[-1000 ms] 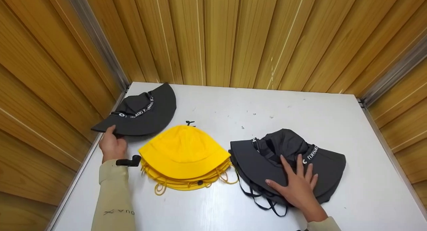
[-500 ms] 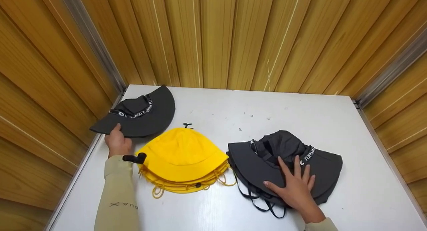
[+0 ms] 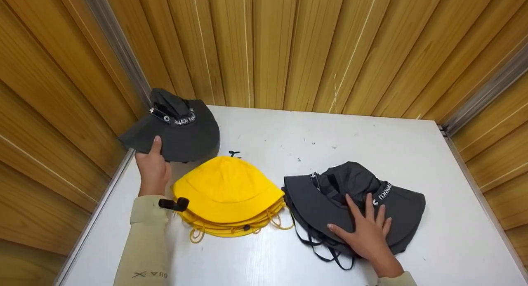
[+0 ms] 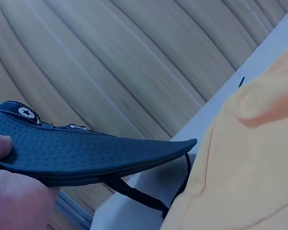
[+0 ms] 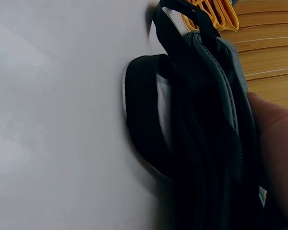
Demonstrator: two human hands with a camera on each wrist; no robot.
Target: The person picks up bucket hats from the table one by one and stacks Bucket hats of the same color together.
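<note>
My left hand (image 3: 153,168) pinches the near brim of a dark grey bucket hat (image 3: 181,139) at the back left, thumb on top and fingers beneath. White lettering runs along the band at its crown, and in the left wrist view black straps (image 4: 137,194) hang under the brim (image 4: 96,151). On the right, my right hand (image 3: 368,235) rests with spread fingers on the top of a stack of dark grey bucket hats (image 3: 313,199). Black straps (image 5: 144,110) loop out from that stack onto the table. Between the hands sits a stack of yellow bucket hats (image 3: 227,187).
The white table (image 3: 264,261) is bounded by wood-look panel walls (image 3: 268,46) at the back and sides. Yellow cords (image 3: 198,235) stick out from the yellow stack. A small dark sprout-like piece (image 3: 234,153) shows at the yellow crown.
My left hand has raised the grey bucket hat and moved it slightly right, its crown now standing higher against the back wall. The right hand stays on its stack.
</note>
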